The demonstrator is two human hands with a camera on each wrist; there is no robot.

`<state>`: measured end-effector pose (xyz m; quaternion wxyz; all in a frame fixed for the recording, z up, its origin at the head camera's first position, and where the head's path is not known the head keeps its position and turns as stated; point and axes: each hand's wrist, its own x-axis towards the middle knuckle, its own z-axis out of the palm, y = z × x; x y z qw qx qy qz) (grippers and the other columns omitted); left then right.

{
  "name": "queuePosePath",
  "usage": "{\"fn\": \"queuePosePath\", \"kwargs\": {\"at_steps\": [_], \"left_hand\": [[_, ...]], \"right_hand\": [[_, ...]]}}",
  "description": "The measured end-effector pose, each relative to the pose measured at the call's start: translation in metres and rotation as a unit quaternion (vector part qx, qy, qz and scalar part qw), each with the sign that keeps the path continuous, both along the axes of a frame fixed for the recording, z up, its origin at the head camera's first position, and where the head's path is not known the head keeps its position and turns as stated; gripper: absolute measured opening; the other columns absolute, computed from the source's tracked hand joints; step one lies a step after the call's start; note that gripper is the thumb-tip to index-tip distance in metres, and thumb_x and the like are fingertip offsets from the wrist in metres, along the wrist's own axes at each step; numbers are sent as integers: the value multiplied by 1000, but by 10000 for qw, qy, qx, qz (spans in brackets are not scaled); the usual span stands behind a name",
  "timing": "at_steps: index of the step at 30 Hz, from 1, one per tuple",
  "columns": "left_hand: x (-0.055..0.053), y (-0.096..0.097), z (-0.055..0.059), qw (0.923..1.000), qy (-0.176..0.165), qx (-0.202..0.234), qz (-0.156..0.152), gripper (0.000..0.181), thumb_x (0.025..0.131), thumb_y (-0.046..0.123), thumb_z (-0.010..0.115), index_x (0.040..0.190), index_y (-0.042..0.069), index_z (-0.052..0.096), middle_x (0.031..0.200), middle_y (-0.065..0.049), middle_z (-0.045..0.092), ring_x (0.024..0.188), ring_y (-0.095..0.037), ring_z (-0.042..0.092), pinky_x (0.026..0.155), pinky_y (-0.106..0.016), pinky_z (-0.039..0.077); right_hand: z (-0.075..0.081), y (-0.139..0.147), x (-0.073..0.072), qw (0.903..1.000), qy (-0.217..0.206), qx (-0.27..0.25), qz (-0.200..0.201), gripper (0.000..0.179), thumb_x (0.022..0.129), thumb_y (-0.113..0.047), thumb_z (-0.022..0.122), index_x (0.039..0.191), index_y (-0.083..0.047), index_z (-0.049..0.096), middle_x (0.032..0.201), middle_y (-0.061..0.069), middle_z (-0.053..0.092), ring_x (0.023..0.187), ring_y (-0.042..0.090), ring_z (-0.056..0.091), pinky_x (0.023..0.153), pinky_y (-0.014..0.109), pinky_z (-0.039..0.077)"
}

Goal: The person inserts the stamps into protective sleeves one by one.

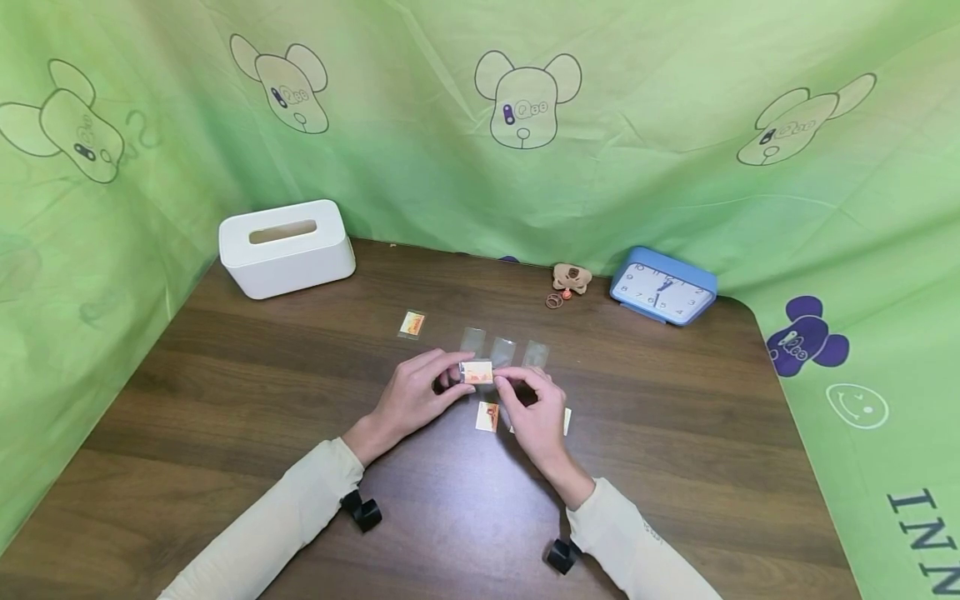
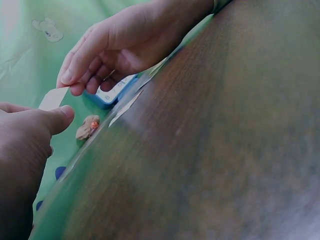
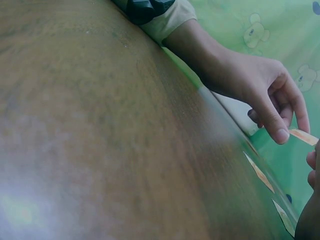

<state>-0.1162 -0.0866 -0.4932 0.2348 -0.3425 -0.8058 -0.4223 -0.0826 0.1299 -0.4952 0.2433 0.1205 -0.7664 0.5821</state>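
Above the table, both hands hold a small card [image 1: 477,372] with an orange and cream picture. My left hand [image 1: 414,390] grips its left end between thumb and fingers, where a clear edge shows. At the right end, the thumb and index finger of my right hand [image 1: 537,408] pinch it. In the left wrist view the card [image 2: 53,99] looks pale and spans the two hands. Another small picture card [image 1: 487,417] lies on the table below, and more card edges [image 1: 567,422] peek out beside my right hand, which covers the rest.
Three clear plastic sleeves [image 1: 536,355] lie in a row beyond the hands. To their left is a picture card in a clear sleeve [image 1: 411,324]. A white tissue box [image 1: 300,258], a brown bear-shaped trinket [image 1: 572,278] and a blue clock [image 1: 663,286] stand along the green curtain [image 1: 420,167].
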Motion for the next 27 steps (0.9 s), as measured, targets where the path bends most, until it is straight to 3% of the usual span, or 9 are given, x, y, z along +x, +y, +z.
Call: {"fn": "queuePosePath", "kwargs": {"at_steps": [6,14,27], "left_hand": [[1,0,1,9999,-82,24,64,50,80,8,101,125,3,80,86,-2,69,72,-13,63,64,-29,57],[1,0,1,9999,-108,-22,15,49,81,8,100,126,3,80,86,-2,69,73,-12,63,65,-28,57],[0,0,0,10000,-64,-58,-33,48,82,8,99,125,2,80,85,-1,68,72,-12,62,64,-26,54]], "right_hand": [[0,-2,0,9999,93,-10,-93,15,88,17,79,97,5,82,91,22,78,88,19,69,82,38,54],[3,0,1,9993,-136,-157,317,13,95,10,80,102,-1,84,98,15,80,91,10,70,85,20,57],[0,0,1,9983,-219,-219,484,16,97,9,78,104,-4,85,98,13,80,83,8,65,76,18,54]]}}
